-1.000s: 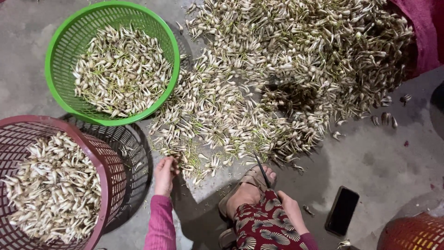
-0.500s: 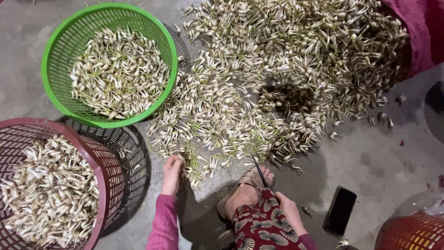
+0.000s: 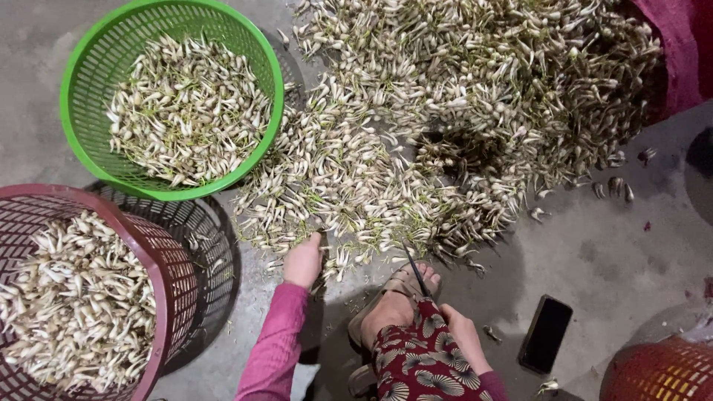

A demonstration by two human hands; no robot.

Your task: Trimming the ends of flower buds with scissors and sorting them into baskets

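Reaching my left hand [image 3: 303,261] forward, fingers curled on the near edge of the bulb pile [image 3: 416,141]; my right hand [image 3: 462,333] grips a thin knife [image 3: 416,272].

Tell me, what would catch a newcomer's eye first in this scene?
First, the huge heap of pale bulbs spread over the concrete floor across the top and middle. Next, two baskets filled with the same bulbs: a bright green basket at upper left and a maroon basket at lower left. Below the heap's near edge, the left hand reaches into the bulbs while the right hand holds a thin dark blade, with a black phone lying nearby.
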